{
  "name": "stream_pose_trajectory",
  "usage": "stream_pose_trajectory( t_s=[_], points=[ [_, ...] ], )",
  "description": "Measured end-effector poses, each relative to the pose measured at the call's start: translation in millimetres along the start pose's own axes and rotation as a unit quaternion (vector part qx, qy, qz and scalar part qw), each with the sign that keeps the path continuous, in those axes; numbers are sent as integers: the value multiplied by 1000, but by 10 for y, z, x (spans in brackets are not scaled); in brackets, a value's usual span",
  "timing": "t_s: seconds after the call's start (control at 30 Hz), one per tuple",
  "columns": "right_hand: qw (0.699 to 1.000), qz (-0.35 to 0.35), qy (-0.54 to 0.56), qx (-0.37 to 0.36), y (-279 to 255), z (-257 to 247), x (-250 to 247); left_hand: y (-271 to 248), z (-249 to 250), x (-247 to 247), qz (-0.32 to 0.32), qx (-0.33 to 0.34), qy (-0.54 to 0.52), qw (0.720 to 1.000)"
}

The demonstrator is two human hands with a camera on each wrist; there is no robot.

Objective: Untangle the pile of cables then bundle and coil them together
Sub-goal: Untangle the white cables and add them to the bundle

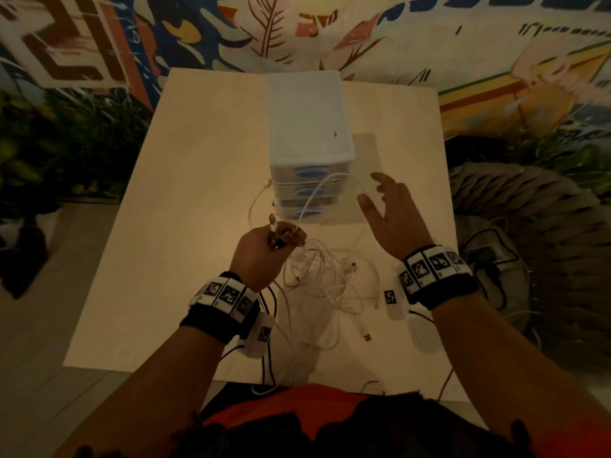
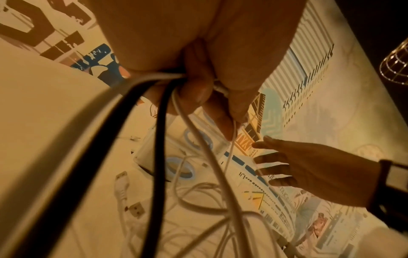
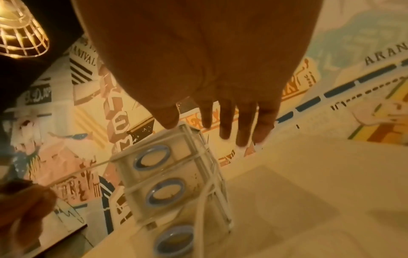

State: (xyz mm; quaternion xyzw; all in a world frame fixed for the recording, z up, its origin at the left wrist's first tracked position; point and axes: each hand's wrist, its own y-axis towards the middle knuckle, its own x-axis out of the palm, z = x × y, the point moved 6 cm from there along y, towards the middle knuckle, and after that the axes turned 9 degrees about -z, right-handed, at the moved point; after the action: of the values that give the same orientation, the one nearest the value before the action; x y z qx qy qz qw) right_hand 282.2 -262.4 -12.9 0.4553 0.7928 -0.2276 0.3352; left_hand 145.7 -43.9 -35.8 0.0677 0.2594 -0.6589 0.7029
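Note:
A tangle of white cables lies on the table between my two wrists, with loose USB plugs at its edges. My left hand grips a bunch of cable ends above the pile; in the left wrist view its fingers curl round white strands and a black cable. One white cable arcs up from that hand in front of the drawer unit. My right hand hovers to the right with fingers spread, holding nothing; its fingertips hang straight beside the drawers.
A small white drawer unit with three blue-handled drawers stands at the middle back of the pale table. A dark woven seat sits off the right edge. Black wires trail over the near edge.

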Motion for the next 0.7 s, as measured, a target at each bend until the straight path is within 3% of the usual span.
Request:
stream_pose_trajectory(
  t_s=[0.1,0.13,0.2,0.27,0.33,0.53,0.7],
  points=[
    [985,126,-37,-114,-278,-307,-96,-11,48,-5,19,9,-44,999],
    [983,117,-40,-138,-359,-422,-42,-14,58,1,21,13,-56,998],
    [991,-18,-17,-133,-459,-595,244,-28,103,19,22,28,-60,998],
    [979,-178,-27,-97,-530,-602,651,-48,180,39,20,49,-58,997],
    [969,-222,-57,-86,-533,-529,877,-83,274,48,19,74,-80,994],
    [980,-157,43,-118,-445,-523,727,-116,268,-14,39,75,-60,995],
    [975,-127,134,-120,-334,-637,536,-107,138,179,-45,46,77,995]
  ],
)
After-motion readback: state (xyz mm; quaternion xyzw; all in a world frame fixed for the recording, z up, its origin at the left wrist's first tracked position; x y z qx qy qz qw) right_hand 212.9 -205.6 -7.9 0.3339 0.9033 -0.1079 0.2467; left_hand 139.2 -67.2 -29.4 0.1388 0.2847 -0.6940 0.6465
